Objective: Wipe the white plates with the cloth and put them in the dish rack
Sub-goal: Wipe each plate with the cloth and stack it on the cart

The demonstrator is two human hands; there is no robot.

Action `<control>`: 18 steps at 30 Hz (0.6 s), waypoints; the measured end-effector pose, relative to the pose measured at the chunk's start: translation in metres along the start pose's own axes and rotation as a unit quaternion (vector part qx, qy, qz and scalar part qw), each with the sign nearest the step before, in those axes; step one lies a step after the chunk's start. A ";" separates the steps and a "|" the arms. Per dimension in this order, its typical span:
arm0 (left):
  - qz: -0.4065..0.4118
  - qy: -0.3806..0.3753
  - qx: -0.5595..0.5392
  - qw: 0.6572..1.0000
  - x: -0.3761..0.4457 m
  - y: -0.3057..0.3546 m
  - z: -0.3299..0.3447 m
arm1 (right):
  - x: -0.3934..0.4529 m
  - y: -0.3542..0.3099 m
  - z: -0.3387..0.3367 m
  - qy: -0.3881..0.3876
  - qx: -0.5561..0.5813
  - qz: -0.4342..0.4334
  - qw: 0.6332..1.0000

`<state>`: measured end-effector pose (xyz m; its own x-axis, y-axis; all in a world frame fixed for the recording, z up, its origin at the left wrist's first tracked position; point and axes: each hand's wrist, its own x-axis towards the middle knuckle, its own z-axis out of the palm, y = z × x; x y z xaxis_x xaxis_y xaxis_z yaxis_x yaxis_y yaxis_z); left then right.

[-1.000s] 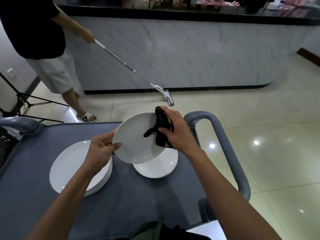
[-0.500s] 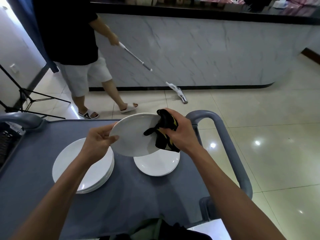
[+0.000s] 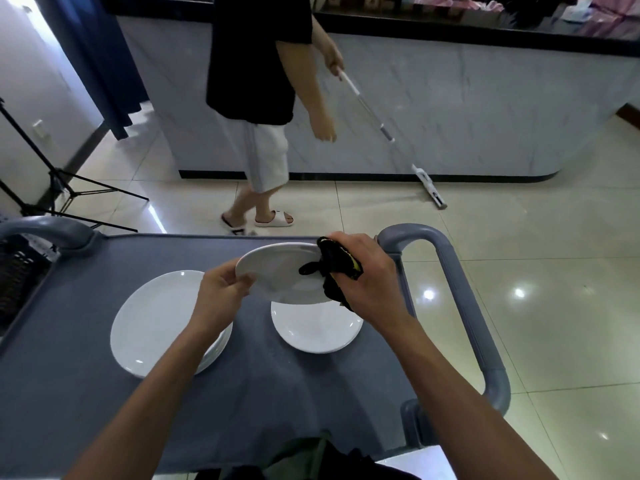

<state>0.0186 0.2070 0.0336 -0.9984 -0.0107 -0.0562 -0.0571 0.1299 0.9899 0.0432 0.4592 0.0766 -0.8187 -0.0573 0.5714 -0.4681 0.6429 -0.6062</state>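
My left hand (image 3: 221, 289) grips the left rim of a white plate (image 3: 277, 271), held tilted above the cart. My right hand (image 3: 367, 282) is closed on a black cloth with yellow trim (image 3: 337, 268), pressed against the plate's right side. Directly below lies a single white plate (image 3: 315, 329) on the grey cart top (image 3: 86, 403). To the left sits a stack of white plates (image 3: 156, 323), partly hidden by my left forearm. A dark slatted rack (image 3: 17, 275) shows at the cart's far left edge, mostly cut off.
The cart has a grey loop handle (image 3: 460, 306) on the right. Beyond it a person (image 3: 263, 98) walks across the tiled floor pushing a mop (image 3: 429, 188) along a marble counter (image 3: 485, 109). A black tripod (image 3: 59, 181) stands at the left.
The held plate has tipped flatter while the cloth stays on its right side. The person with the mop has walked from the left to the middle, and my view has shifted left.
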 end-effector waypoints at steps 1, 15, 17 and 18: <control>-0.006 -0.001 0.006 1.000 -0.001 0.000 0.002 | -0.002 0.001 0.000 0.004 -0.002 -0.005 1.000; -0.383 -0.021 -0.316 0.868 -0.016 0.007 0.017 | -0.029 0.011 -0.001 0.028 -0.077 -0.064 0.995; -0.395 -0.053 -0.316 0.861 -0.016 0.010 0.021 | -0.033 0.011 -0.001 0.027 -0.088 -0.081 0.992; -0.393 -0.063 -0.316 0.861 -0.017 0.012 0.024 | -0.035 0.010 -0.001 0.026 -0.094 -0.092 0.991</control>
<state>0.0344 0.2323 0.0432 -0.6463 0.2641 -0.7159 -0.7426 -0.4334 0.5106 0.0674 0.4684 0.0504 -0.7046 -0.1506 0.6935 -0.5335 0.7568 -0.3777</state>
